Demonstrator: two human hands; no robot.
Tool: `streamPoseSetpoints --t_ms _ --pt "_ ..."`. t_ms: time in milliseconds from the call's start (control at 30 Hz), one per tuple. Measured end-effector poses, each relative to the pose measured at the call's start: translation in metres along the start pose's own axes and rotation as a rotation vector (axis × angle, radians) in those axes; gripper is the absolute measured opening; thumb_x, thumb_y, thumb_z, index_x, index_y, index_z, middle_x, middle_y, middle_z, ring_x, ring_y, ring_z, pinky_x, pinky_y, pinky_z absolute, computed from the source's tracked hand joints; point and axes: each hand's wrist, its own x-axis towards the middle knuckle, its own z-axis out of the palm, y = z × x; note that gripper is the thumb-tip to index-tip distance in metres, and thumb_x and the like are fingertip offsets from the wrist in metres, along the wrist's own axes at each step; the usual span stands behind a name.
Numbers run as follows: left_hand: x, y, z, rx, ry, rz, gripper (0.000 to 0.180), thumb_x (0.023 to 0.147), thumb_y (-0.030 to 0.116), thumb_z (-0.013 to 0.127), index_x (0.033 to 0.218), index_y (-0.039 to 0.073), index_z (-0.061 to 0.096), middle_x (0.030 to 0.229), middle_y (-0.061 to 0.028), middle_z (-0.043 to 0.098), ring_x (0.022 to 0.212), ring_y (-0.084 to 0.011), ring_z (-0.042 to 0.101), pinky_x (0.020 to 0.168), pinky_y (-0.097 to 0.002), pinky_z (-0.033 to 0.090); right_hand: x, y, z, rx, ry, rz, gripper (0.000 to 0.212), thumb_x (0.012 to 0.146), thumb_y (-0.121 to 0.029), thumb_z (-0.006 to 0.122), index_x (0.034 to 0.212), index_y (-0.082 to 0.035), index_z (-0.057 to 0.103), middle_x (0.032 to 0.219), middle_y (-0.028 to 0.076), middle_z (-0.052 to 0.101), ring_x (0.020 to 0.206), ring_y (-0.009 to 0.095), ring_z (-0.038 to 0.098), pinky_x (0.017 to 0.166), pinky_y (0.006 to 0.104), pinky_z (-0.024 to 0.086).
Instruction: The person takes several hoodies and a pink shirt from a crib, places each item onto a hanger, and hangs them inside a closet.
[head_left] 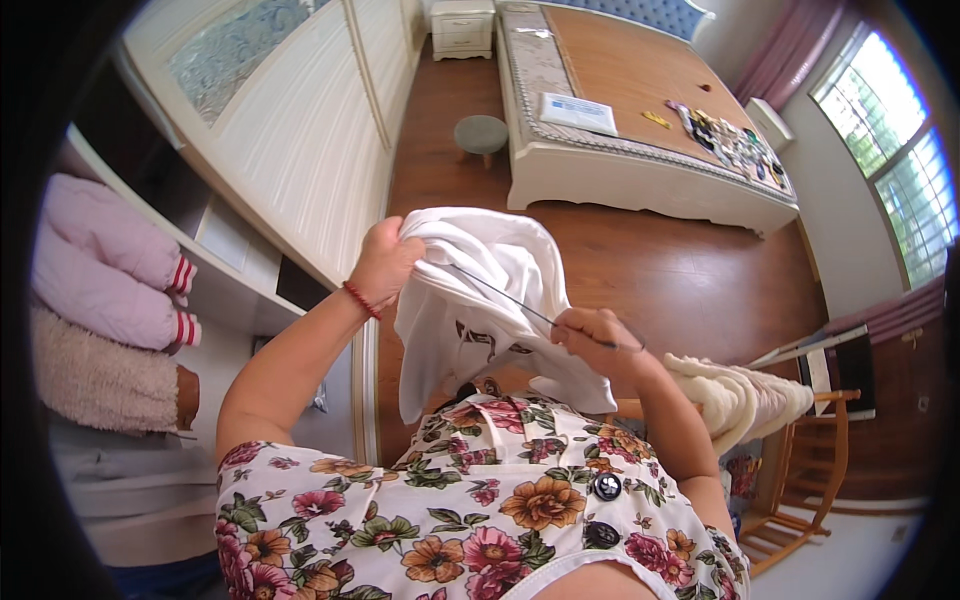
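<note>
A white garment point(520, 250) with a dark print hangs bunched in front of me. My left hand point(388, 262) is closed around its upper left edge, a red beaded bracelet at the wrist. In my right hand point(600, 338) is a thin dark clothes hanger point(512, 299), gripped near its curved hook. One arm of the hanger runs up and left into the white cloth, where its far end is hidden by the folds. The lower right part of the cloth hangs beneath my right hand.
To my left, an opened wardrobe point(235, 290) holds pink padded sleeves point(120, 265) and a fuzzy beige garment point(105, 370). Ahead are a grey stool point(481, 136) and a bed point(620, 180) with small items on it. A wooden chair point(800, 475) and a cream fluffy cloth point(740, 395) are at right.
</note>
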Motion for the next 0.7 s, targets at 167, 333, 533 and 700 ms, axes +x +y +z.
streamPoseSetpoints --t_ms 167,333,533,700 --pt "0.020 -0.005 -0.017 0.873 0.250 0.349 0.016 0.063 0.009 0.053 0.068 -0.005 0.049 0.068 -0.0247 0.052 0.064 -0.0376 0.052 0.063 -0.0402 0.043 0.012 -0.001 0.023 -0.238 0.103 -0.325 0.008 0.075 -0.002 0.045 0.076 -0.004 0.053 0.065 0.009 0.056 0.067 0.029 0.056 0.059 0.0359 0.041" --pt "0.037 -0.006 -0.047 0.185 0.294 -0.016 0.014 0.065 0.002 0.050 0.076 -0.007 0.054 0.071 -0.0142 0.056 0.067 -0.0235 0.057 0.059 -0.0346 0.046 0.014 0.003 0.032 -0.278 0.141 -0.361 0.011 0.075 -0.002 0.048 0.082 -0.004 0.057 0.081 0.009 0.058 0.077 0.025 0.054 0.070 0.0340 0.036" --pt "0.040 -0.024 -0.056 -0.418 0.314 -0.289 0.021 0.066 -0.009 0.041 0.084 -0.010 0.051 0.085 -0.0172 0.055 0.075 -0.0268 0.056 0.070 -0.0376 0.049 0.003 -0.011 0.017 -0.014 0.251 -0.259 0.012 0.080 -0.002 0.048 0.088 -0.001 0.057 0.083 0.011 0.057 0.076 0.023 0.055 0.066 0.0294 0.043" --pt "0.023 0.031 0.022 -0.379 -0.039 -0.313 0.024 0.069 -0.006 0.044 0.092 -0.011 0.051 0.090 -0.0162 0.056 0.083 -0.0233 0.057 0.075 -0.0346 0.049 0.008 -0.023 -0.013 -0.160 0.491 -0.342 0.010 0.082 -0.003 0.048 0.086 0.000 0.056 0.075 0.010 0.055 0.067 0.015 0.053 0.062 0.0258 0.043"
